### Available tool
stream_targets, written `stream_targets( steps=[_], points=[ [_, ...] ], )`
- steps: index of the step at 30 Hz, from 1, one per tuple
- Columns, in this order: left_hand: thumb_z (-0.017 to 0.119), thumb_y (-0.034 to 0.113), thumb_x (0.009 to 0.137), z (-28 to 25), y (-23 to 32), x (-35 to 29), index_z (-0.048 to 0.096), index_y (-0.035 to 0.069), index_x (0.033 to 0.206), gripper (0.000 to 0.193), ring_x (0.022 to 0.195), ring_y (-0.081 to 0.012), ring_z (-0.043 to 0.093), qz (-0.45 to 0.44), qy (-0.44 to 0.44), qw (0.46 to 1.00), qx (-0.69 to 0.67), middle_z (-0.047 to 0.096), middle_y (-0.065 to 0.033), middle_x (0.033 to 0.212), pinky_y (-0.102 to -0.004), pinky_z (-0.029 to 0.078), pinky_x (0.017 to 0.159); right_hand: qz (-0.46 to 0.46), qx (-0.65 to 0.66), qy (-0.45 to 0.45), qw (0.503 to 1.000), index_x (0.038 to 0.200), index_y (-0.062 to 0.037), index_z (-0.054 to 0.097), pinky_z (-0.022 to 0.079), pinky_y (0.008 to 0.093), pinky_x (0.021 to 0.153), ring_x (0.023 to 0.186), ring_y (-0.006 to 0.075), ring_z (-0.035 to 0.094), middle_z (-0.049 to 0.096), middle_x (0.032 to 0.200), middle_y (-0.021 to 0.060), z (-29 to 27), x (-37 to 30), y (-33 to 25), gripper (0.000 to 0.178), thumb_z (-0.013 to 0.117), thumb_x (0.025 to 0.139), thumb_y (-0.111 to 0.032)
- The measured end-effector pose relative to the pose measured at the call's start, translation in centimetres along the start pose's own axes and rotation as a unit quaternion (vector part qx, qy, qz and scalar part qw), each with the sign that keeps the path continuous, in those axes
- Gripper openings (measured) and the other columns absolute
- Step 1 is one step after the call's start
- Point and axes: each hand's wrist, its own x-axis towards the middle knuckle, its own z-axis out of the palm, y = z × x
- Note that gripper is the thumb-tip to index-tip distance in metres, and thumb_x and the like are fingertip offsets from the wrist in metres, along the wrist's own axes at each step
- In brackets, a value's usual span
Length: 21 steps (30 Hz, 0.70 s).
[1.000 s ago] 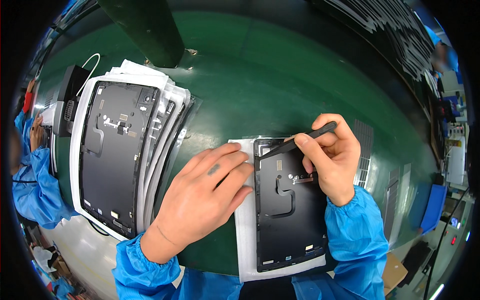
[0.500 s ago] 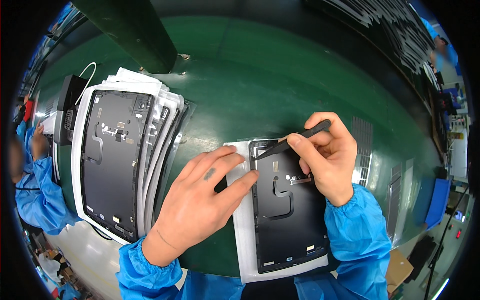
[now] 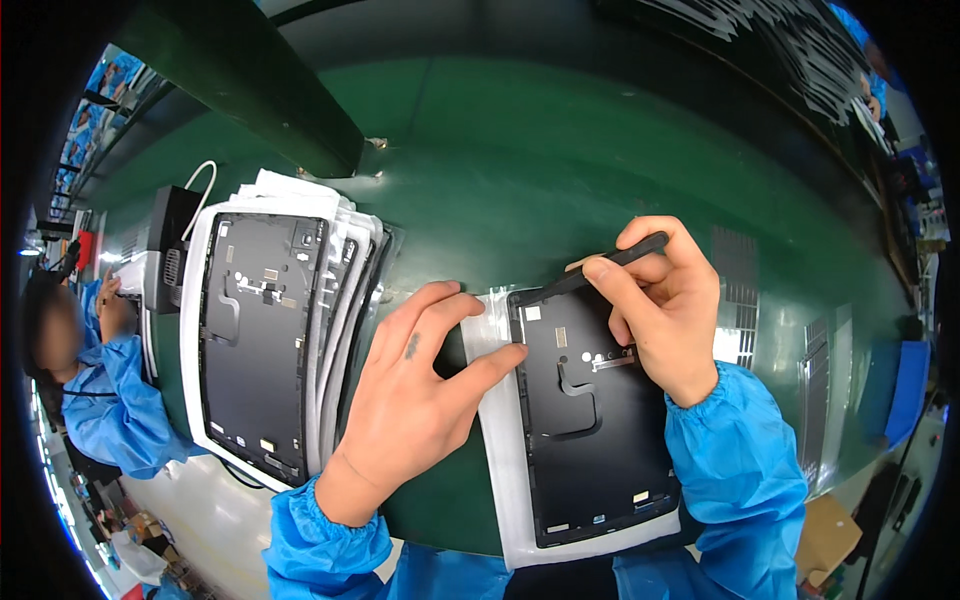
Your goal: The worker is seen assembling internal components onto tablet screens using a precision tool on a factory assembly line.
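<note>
A black tablet-like back panel (image 3: 605, 450) lies in front of me on a white protective sheet (image 3: 500, 450). Small white and gold patches and a curved dark strip show on its inner face. My left hand (image 3: 415, 390) is spread at its left side, with the thumb touching the panel's left edge and the fingers over the sheet's upper corner. Black tweezers (image 3: 610, 262) sit pinched in my right hand (image 3: 665, 310). Their tip rests at the panel's upper left corner, beside a small white square (image 3: 533, 313); whether it grips anything there I cannot make out.
On the left stands a stack of similar panels (image 3: 255, 350) with white sheets between them. Behind it are a grey and black device (image 3: 170, 250) and a person in blue. A green post (image 3: 250, 90) rises from the green table (image 3: 480, 200). Slotted strips (image 3: 735, 290) lie at right.
The tweezers' tip has moved up along the panel's left edge to its upper corner, uncovering the white square. Both hands otherwise keep about the same pose; the whole view has shifted slightly.
</note>
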Motion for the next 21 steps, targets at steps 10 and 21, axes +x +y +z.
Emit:
stream_targets(
  steps=[10, 21],
  points=[
    [0.066, -0.006, 0.069, 0.7, -0.4, 0.8, 0.072, 0.015, 0.103, 0.041, 0.114, -0.0388, 0.052, 0.01, 0.037, 0.999, 0.031, 0.053, -0.0142, 0.117, -0.0464, 0.046, 0.094, -0.009, 0.068, 0.003, 0.998, 0.104, -0.0015, 0.053, 0.031, 0.0201, 0.041, 0.045, 0.0028, 0.045, 0.065, 0.064, 0.0038, -0.6, 0.3, 0.3, 0.024, 0.071, 0.088, -0.005],
    [0.063, -0.007, 0.071, 1.8, -0.6, 3.0, 0.067, 0.014, 0.086, 0.026, 0.106, -0.031, 0.055, 0.083, 0.043, 0.994, 0.063, 0.053, -0.0079, 0.105, -0.0417, 0.047, 0.084, -0.036, 0.071, -0.006, 0.997, 0.101, -0.0006, 0.055, 0.03, 0.0223, 0.04, 0.043, 0.0039, 0.044, 0.065, 0.062, 0.004, -0.9, 0.2, 0.7, 0.024, 0.072, 0.088, -0.01]
  ],
)
